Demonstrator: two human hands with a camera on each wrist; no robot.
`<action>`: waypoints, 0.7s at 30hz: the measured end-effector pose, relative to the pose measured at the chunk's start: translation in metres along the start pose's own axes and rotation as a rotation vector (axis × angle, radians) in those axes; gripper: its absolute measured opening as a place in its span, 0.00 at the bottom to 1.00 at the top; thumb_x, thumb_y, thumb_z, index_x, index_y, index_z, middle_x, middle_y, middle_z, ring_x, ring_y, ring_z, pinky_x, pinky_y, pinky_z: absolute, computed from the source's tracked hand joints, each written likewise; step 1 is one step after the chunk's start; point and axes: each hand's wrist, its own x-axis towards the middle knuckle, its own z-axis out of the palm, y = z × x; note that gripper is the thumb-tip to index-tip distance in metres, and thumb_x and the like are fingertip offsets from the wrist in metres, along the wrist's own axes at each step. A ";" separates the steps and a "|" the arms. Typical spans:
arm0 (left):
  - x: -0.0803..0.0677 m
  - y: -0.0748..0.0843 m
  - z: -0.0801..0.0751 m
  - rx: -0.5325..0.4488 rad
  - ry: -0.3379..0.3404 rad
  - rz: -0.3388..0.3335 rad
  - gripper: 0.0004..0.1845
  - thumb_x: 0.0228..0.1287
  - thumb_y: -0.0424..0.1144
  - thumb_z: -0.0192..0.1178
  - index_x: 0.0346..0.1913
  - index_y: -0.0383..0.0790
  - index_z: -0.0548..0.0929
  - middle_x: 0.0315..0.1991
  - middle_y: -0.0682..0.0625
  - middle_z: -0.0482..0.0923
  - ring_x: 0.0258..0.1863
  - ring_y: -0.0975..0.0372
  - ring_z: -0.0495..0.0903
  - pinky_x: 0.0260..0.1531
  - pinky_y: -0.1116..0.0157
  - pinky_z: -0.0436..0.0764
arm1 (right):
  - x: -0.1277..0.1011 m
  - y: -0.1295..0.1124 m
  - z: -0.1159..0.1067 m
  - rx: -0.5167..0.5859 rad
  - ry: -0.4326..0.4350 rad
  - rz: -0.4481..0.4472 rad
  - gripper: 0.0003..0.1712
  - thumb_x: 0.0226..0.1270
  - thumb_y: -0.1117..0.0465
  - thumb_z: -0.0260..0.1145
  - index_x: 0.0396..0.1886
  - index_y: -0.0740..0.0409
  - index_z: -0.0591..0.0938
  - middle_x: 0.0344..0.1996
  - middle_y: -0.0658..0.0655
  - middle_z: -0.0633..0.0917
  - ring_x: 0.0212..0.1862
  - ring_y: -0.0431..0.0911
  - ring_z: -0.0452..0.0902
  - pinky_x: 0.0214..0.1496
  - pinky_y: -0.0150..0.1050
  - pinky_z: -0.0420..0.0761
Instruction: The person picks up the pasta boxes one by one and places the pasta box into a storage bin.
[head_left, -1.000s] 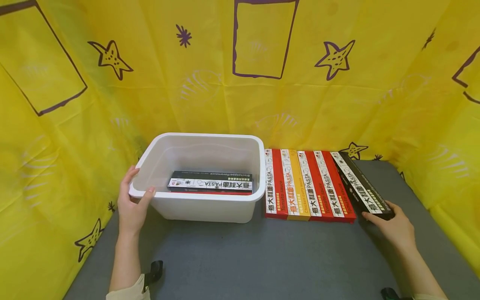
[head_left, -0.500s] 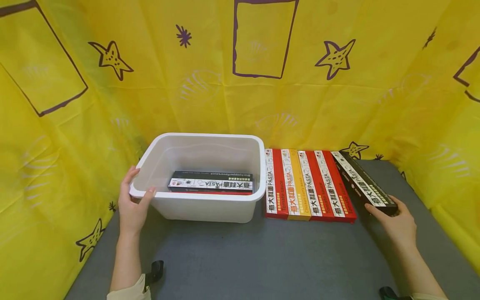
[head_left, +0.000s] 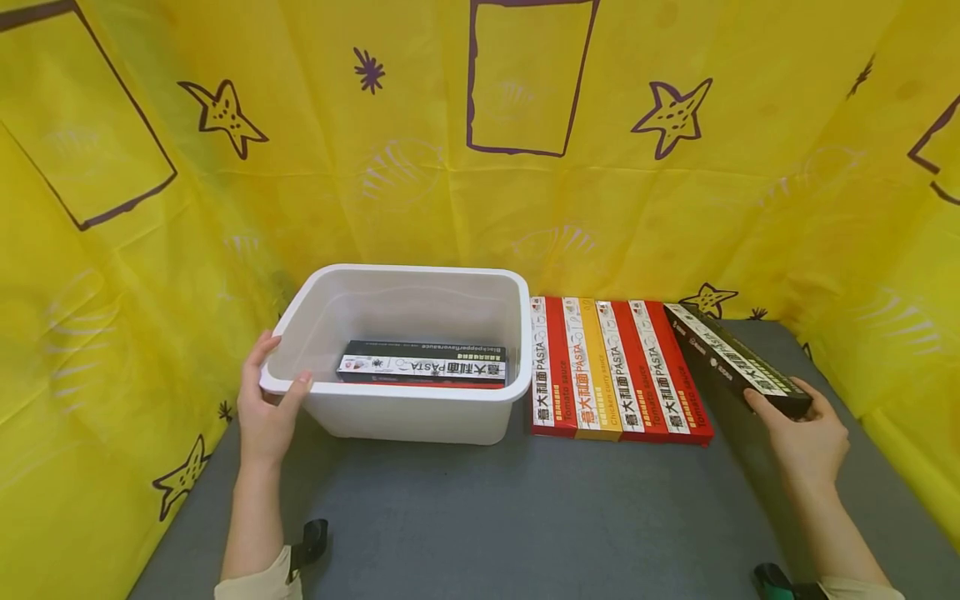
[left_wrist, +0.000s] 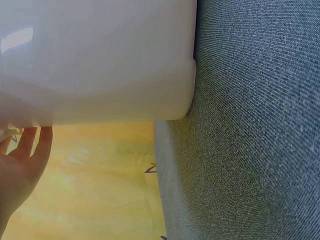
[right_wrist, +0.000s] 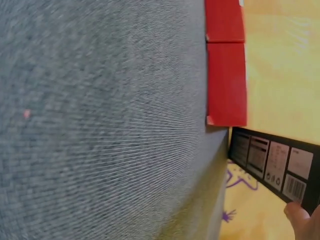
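My left hand [head_left: 267,417] grips the rim of a white plastic bin [head_left: 412,421] at its left front corner, thumb over the front edge; in the left wrist view its fingers lie against the bin wall [left_wrist: 100,65]. My right hand [head_left: 810,437] holds a black pasta box [head_left: 735,354] by its near end, thumb on the left side. That end is raised off the table, and the box slants down toward the back. In the right wrist view, the box's label panels and barcode [right_wrist: 294,188] show. Inside the bin lies another black pasta box [head_left: 423,362], with red showing beneath it.
Left of the held box, several pasta boxes lie side by side: red tomato sauce ones [head_left: 663,367] and a yellow chicken curry one [head_left: 592,375]. The bin stands right beside this row. A yellow printed curtain [head_left: 420,208] surrounds the grey table [head_left: 487,517].
My right hand has lifted the near end of the black pasta box and shifted it to the right, tilting it so more of its left side shows. My left hand stays on the bin.
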 end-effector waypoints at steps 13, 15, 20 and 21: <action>-0.001 0.001 0.001 -0.033 0.001 -0.005 0.31 0.56 0.28 0.62 0.66 0.37 0.71 0.72 0.52 0.61 0.65 0.56 0.64 0.56 0.68 0.67 | -0.010 -0.018 -0.002 0.610 0.109 -0.005 0.34 0.39 0.73 0.81 0.51 0.50 0.84 0.29 0.47 0.81 0.26 0.35 0.73 0.22 0.22 0.71; -0.001 0.000 0.001 -0.031 0.002 -0.003 0.31 0.56 0.28 0.62 0.66 0.37 0.71 0.72 0.52 0.61 0.65 0.56 0.64 0.55 0.69 0.67 | -0.013 -0.023 -0.002 0.717 0.106 -0.023 0.34 0.39 0.78 0.78 0.51 0.55 0.84 0.34 0.49 0.84 0.31 0.37 0.77 0.27 0.22 0.75; 0.000 0.000 0.001 -0.031 0.002 0.003 0.31 0.56 0.27 0.62 0.66 0.36 0.70 0.72 0.52 0.61 0.64 0.56 0.65 0.55 0.70 0.68 | -0.024 -0.037 -0.001 0.817 0.057 -0.091 0.31 0.41 0.82 0.74 0.50 0.62 0.84 0.24 0.49 0.80 0.24 0.37 0.72 0.24 0.23 0.74; 0.000 0.000 0.001 -0.032 0.001 0.002 0.31 0.56 0.27 0.62 0.66 0.36 0.70 0.72 0.52 0.61 0.64 0.57 0.65 0.55 0.70 0.68 | -0.027 -0.041 -0.001 0.829 0.037 -0.102 0.31 0.42 0.83 0.74 0.50 0.63 0.84 0.23 0.50 0.80 0.23 0.38 0.72 0.25 0.23 0.74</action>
